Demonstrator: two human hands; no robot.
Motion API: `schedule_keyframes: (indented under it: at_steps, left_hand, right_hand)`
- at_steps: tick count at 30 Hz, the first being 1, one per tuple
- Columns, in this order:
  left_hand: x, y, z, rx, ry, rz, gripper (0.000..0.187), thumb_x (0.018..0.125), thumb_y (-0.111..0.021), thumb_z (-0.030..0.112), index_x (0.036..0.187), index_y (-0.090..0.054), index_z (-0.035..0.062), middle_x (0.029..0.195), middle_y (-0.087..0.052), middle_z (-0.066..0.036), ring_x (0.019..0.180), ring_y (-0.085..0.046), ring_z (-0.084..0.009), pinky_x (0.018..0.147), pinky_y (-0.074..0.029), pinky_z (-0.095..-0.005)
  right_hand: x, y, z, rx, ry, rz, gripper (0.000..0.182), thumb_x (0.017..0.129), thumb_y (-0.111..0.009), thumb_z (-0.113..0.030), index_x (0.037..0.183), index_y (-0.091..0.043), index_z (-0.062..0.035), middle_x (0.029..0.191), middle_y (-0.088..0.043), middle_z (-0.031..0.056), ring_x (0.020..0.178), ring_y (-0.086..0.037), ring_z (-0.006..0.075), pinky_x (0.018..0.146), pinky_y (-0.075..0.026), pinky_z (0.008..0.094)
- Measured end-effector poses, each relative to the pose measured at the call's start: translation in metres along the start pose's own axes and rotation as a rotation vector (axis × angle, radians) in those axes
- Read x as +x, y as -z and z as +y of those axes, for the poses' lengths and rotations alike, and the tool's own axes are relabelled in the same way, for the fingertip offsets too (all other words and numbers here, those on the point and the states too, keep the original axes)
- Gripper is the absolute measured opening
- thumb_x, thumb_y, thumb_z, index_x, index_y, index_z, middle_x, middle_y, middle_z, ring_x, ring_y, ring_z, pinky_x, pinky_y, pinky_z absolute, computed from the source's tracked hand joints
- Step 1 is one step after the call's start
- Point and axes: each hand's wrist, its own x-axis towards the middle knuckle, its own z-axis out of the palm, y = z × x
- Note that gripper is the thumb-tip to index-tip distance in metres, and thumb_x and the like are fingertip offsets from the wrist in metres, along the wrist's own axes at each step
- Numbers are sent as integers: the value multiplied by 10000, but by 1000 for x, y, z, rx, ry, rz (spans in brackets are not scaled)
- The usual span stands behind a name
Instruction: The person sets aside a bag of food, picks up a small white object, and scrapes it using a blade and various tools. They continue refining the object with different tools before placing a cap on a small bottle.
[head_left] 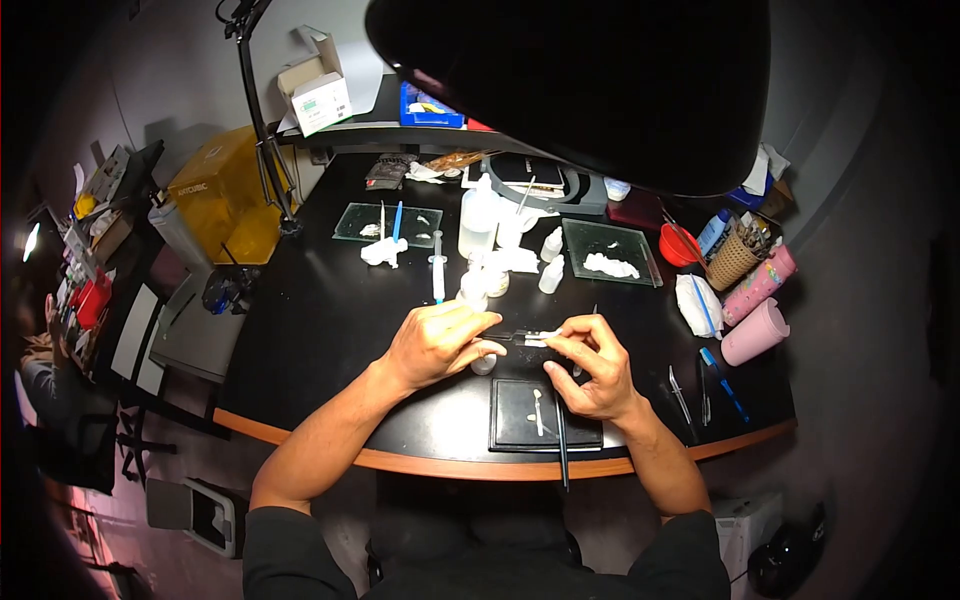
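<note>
My left hand (440, 342) is closed on a thin dark tool (503, 337), whose kind I cannot make out. It reaches right, toward a small white piece (538, 337) at the fingertips of my right hand (597, 368), which is closed in a pinch on it. Below my right hand, a dark slim rod (562, 445) runs down past the table's edge; whether that hand also grips it is hidden. Under both hands lies a black square plate (515, 438), with a small pale stick (540, 412) on it. White bottles (475, 288) stand just beyond my left hand.
Behind are a syringe (438, 265), a large bottle (479, 225), and glass plates (598, 238) with white material. On the right lie tweezers (680, 393) and a blue toothbrush (722, 382), near a pink cup (756, 335). A black lamp shade (590, 80) hangs overhead.
</note>
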Motion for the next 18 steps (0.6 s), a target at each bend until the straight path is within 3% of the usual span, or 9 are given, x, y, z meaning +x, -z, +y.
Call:
schedule_keyframes:
  at_steps: [4, 13, 18]
  left_hand:
    - [-2, 1, -5, 51, -27, 29, 409, 777, -893, 252, 1085, -724, 43, 748, -657, -51, 641, -641, -226, 570, -522, -349]
    - [0, 2, 1, 182, -68, 3, 196, 838, -831, 266, 894, -733, 105, 717, -627, -15, 598, -623, -205, 544, -498, -346]
    - [-1, 3, 3, 174, -97, 40, 188, 785, -846, 214, 852, -706, 109, 669, -574, 0, 574, -580, -186, 516, -434, -335]
  right_hand:
    - [-3, -3, 2, 14, -34, 29, 391, 755, -804, 43, 1140, -749, 6, 1108, -588, 145, 772, -618, 154, 713, -539, 285]
    - [-3, -5, 2, 51, -87, 35, 358, 757, -797, 64, 1108, -739, 28, 1133, -569, 157, 754, -623, 146, 697, -529, 274]
    - [-2, -4, 0, 64, -92, 35, 338, 760, -808, 41, 1092, -746, 23, 1145, -578, 163, 774, -647, 148, 686, -537, 270]
